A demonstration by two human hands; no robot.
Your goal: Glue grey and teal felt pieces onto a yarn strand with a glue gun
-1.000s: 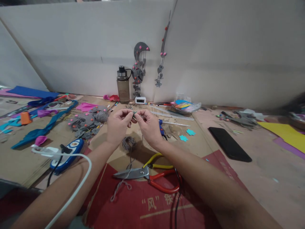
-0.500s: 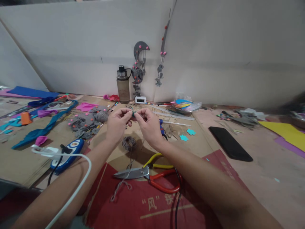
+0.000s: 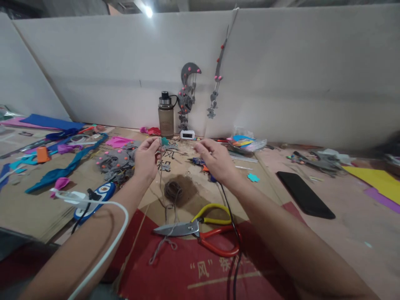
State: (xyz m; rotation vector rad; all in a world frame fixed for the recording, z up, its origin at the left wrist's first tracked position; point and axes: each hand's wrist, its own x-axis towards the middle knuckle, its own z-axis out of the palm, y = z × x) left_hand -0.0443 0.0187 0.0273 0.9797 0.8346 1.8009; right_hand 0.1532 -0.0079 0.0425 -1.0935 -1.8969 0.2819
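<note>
My left hand (image 3: 146, 160) pinches a small teal felt flower (image 3: 164, 141) at its fingertips, and a strand of grey yarn runs down from there. My right hand (image 3: 218, 160) is apart from it, fingers loosely spread and holding nothing visible. Beneath the right fingers lies a blue and orange glue gun (image 3: 197, 161), partly hidden by the hand. A small ball of grey yarn (image 3: 173, 190) rests between my forearms. Nearer me are large scissors (image 3: 184, 228) with one yellow and one red handle. Another teal flower (image 3: 253, 178) lies to the right.
A pile of grey felt shapes (image 3: 115, 161) lies left of my hand. A bottle (image 3: 166, 118) and a small white clock (image 3: 187, 134) stand by the wall. A phone (image 3: 304, 194) is on the right. A white cable (image 3: 123, 225) crosses my left forearm.
My hands have separated: the left moved left with the teal flower, the right moved right and let go of it. The view has tilted up slightly.
</note>
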